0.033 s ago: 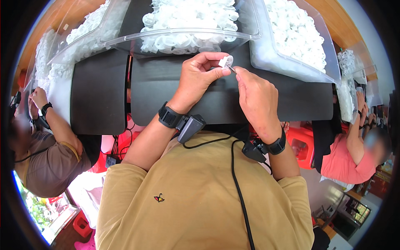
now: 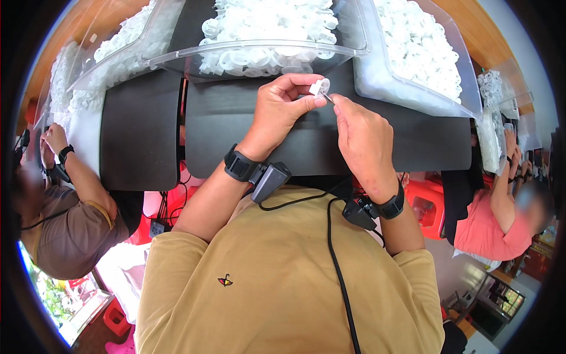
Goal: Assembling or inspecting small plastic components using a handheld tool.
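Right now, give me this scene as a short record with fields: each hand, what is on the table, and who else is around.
left hand: pinches a small white plastic part between thumb and fingers
right hand: fingertips meet the same part, holding a thin piece against it; too small to tell what
wrists: black bands with cabled devices
work surface: dark mat
bins: clear trays heaped with white plastic pieces, beyond the hands
others: a seated person in brown on the left, one in pink on the right

Small part point(image 2: 319, 87) betw. both hands, above table point(image 2: 236, 124); center bin point(image 2: 265, 50) behind.
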`<state>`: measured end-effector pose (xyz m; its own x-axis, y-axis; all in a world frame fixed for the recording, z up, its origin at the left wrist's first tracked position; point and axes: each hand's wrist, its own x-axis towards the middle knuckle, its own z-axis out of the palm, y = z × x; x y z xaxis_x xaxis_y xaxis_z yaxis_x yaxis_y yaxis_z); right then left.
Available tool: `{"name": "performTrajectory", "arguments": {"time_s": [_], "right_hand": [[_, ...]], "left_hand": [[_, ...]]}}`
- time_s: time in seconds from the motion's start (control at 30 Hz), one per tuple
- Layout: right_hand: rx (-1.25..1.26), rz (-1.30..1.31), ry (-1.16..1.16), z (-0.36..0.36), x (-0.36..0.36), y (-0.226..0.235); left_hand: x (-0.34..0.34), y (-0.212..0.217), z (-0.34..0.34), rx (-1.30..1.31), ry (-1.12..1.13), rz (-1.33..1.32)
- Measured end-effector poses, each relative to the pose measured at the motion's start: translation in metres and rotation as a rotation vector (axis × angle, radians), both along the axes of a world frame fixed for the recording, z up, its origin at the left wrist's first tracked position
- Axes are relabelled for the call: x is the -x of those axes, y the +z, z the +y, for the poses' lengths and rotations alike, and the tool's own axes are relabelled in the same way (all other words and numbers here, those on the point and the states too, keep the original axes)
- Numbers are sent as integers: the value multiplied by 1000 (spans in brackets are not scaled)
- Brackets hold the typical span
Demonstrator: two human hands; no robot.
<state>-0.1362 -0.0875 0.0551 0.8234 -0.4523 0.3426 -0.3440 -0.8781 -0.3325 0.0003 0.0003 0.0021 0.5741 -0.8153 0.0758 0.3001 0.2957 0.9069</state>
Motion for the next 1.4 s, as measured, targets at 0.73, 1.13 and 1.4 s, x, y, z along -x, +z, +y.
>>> {"name": "performTrajectory", "arguments": {"time_s": [0.73, 1.13, 1.4], "right_hand": [[78, 168, -31, 2, -7, 5], [220, 405, 100, -8, -11, 12], [-391, -49, 64, -36, 11, 13]], "left_hand": [[0, -6, -1, -42, 58, -110], [2, -16, -2, -155, 45, -228], [-2, 5, 1, -65, -138, 146]]}}
